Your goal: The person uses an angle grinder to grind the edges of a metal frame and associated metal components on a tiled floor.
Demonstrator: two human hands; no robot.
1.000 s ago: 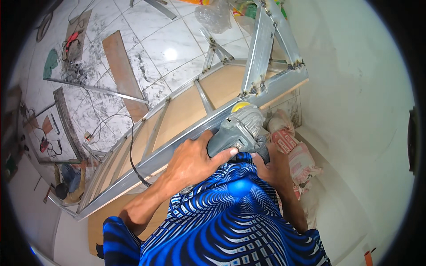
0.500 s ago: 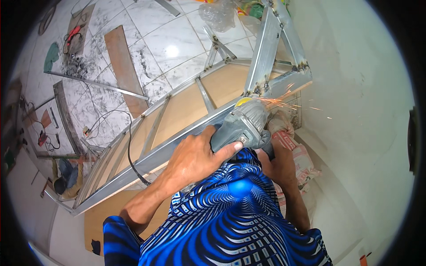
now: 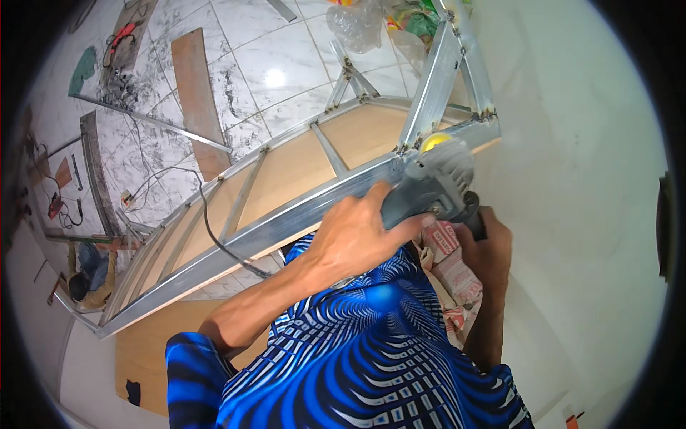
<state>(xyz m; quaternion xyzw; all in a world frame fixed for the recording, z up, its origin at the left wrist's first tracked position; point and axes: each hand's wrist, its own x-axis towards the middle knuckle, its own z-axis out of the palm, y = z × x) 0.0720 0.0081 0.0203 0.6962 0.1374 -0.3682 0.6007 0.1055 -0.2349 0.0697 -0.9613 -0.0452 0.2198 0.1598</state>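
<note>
My left hand (image 3: 357, 232) is wrapped round the body of a grey angle grinder (image 3: 421, 191), its thumb lying along the side. My right hand (image 3: 491, 247) grips the grinder's dark side handle (image 3: 474, 214). The yellow disc (image 3: 435, 141) is at the metal frame (image 3: 386, 174), close to a welded joint where an upright bar (image 3: 433, 86) meets the long rail. I cannot tell whether the disc touches the metal. A black cord (image 3: 239, 263) trails from the grinder's rear across the frame. Tan board panels (image 3: 286, 168) fill the gaps between the frame's crossbars.
A pale wall (image 3: 564, 179) rises close on my right. Red-and-white sacks (image 3: 455, 275) lie below my right hand. Beyond the frame, planks (image 3: 194, 93), loose metal bars and a red-handled tool (image 3: 123, 34) lie on the tiled floor. Another person (image 3: 93, 275) crouches at the frame's far left end.
The grinder and both my hands have moved to the right along the frame. Orange sparks flew from the disc before; none show now.
</note>
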